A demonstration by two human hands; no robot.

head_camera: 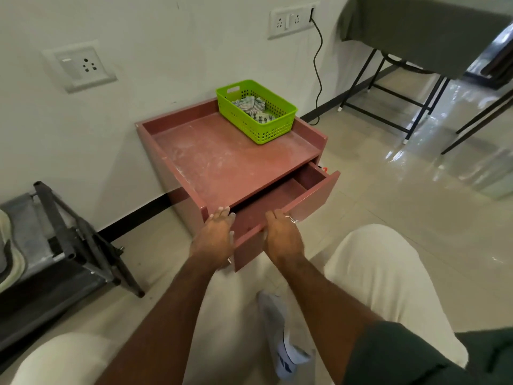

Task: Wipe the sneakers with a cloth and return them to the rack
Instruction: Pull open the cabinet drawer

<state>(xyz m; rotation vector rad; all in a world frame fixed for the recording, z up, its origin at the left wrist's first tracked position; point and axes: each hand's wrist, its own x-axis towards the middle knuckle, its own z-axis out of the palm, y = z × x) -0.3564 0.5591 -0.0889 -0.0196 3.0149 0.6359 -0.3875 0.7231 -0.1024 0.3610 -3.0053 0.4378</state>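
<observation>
We hold the open drawer (277, 201) front with both hands (218, 232), while the soft, light cloth (251, 107) lies far right, graspable anywhere.

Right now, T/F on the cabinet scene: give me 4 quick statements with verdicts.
1. The drawer is open. True.
2. The green basket sits on the floor. False: it stands on the cabinet top.
3. A cloth lies in the basket. True.
4. Only the left hand touches the drawer. False: the right hand also rests on its front edge.
</observation>
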